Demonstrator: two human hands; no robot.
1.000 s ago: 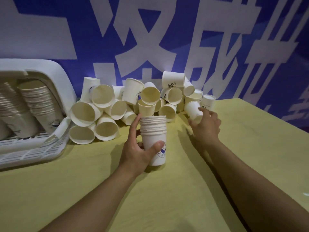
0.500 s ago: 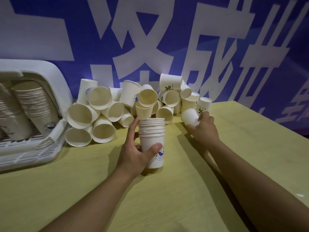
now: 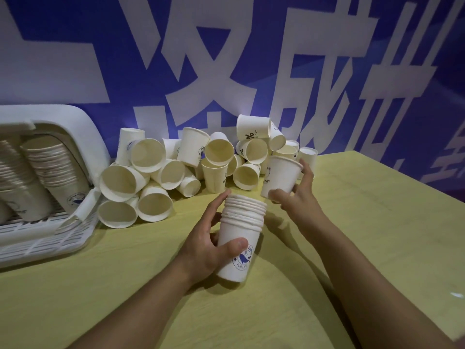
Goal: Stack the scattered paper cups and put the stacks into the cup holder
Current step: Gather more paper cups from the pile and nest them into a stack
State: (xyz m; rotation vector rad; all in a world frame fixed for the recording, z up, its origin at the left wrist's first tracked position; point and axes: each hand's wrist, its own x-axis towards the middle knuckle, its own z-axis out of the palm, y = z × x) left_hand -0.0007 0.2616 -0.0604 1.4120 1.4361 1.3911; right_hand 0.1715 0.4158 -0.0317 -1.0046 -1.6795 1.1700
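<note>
- The left hand (image 3: pixel 201 250) grips a stack of nested cups (image 3: pixel 240 238): the thumb (image 3: pixel 232 245) curls across the near face just beside the blue printed logo, and the other fingers wrap round the far side, the index fingertip reaching up to the bunched rims.
- The stack stands upright, slightly tilted, its base at or just above the yellow table (image 3: pixel 377 235); whether it touches cannot be told.
- The right hand (image 3: pixel 299 197) holds a single cup (image 3: pixel 280 177), mouth up and leaning. Its fingers are clamped on the cup's lower wall and base, with one fingertip raised to the rim on the far right side.
- This cup is just beyond and to the right of the left index fingertip, near the stack's top rim but apart from it.
- Beyond both sets of fingers lies a pile of loose cups (image 3: pixel 161 172) against the blue wall (image 3: pixel 75 46), most on their sides with mouths facing the camera.
- Well to the left of the left hand sits the white cup holder (image 3: pixel 50 238), with tall stacks (image 3: pixel 57 172) leaning inside it.
</note>
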